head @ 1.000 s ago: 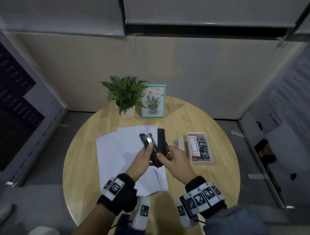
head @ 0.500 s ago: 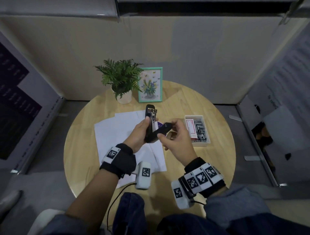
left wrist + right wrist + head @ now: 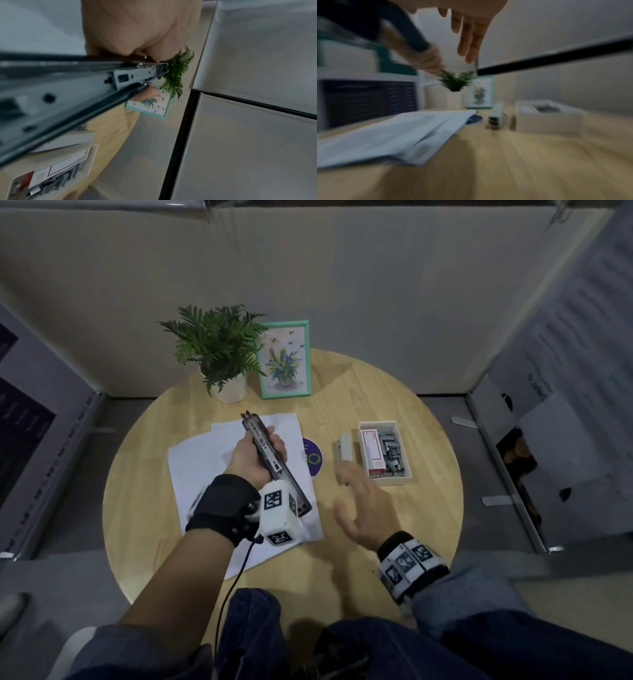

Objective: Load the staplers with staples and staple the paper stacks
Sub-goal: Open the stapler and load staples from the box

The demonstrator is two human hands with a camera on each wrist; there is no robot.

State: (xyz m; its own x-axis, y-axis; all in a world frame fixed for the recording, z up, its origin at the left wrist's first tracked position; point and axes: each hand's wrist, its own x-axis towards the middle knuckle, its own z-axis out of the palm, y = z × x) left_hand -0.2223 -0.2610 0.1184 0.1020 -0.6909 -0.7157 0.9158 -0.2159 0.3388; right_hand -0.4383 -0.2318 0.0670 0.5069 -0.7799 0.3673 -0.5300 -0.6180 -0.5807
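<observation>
The left hand (image 3: pixel 255 457) grips the opened black stapler (image 3: pixel 270 460), its long axis pointing away. The staples (image 3: pixel 392 451) in the box (image 3: pixel 383 481) lie just beyond the right hand (image 3: pixel 364 505), fingers spread and empty, nearer them.

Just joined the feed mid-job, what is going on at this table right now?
A person is loading staplers. The left hand grips a black stapler, opened out flat with its metal channel showing, above the paper sheets. The right hand is open and empty, reaching toward a white stapler lying beside the box of staples on the round table. No staples are in hand yet.
</observation>
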